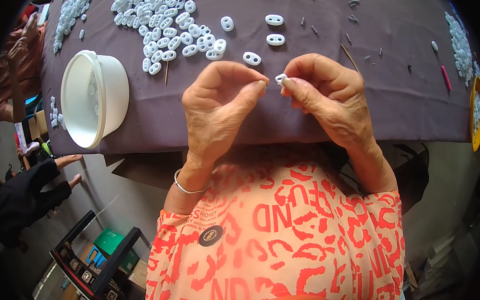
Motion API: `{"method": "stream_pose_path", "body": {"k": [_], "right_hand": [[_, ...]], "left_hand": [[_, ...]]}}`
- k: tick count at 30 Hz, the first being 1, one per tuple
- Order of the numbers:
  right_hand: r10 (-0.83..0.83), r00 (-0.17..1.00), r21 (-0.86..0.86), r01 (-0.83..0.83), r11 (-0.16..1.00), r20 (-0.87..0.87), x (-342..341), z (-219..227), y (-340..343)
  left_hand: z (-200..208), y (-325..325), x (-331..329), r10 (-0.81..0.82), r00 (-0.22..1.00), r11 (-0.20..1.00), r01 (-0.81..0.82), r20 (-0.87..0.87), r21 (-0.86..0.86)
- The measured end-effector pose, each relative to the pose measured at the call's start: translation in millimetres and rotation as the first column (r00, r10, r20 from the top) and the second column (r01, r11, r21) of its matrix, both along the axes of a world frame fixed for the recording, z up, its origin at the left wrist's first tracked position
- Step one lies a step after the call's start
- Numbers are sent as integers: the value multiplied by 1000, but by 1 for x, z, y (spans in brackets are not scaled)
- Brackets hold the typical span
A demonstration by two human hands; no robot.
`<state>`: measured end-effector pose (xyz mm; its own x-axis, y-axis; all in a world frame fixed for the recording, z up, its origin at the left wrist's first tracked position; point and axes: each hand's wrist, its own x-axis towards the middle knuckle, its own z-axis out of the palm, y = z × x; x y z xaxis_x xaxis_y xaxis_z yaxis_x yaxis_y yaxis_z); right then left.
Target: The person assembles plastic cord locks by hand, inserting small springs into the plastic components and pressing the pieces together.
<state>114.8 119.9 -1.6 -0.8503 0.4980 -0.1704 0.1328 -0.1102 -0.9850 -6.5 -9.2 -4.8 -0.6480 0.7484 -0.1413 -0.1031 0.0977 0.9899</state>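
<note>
Above the table's near edge, my right hand pinches a small white plastic piece with a hole in it between thumb and fingertips. My left hand faces it a short way off, its thumb and forefinger pressed together. Whatever sits in that left pinch is too small to make out. Just beyond my hands lies a white oval two-hole piece. Farther back are two more such ovals, a near one and a far one.
A heap of white two-hole ovals spreads at the back left. A white tub lies tipped at the left. Small metal springs, a thin wooden stick and a pink-handled tool are to the right, near a yellow container.
</note>
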Motion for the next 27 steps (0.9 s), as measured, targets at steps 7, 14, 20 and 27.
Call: {"method": "stream_pose_path", "body": {"k": [7, 14, 20, 27], "right_hand": [[-57, 998, 26, 57, 998, -8, -7, 1, -9], [-72, 997, 15, 72, 997, -7, -12, 0, -11], [-80, 996, 39, 81, 996, -26, -14, -1, -13], [-32, 999, 89, 31, 996, 12, -12, -2, -9]], "left_hand": [[-1, -1, 1, 81, 986, 996, -86, 145, 32], [-4, 0, 2, 113, 984, 992, -120, 137, 46], [-2, 1, 4, 128, 981, 989, -137, 147, 57], [-6, 0, 11, 172, 975, 981, -183, 141, 66]]}}
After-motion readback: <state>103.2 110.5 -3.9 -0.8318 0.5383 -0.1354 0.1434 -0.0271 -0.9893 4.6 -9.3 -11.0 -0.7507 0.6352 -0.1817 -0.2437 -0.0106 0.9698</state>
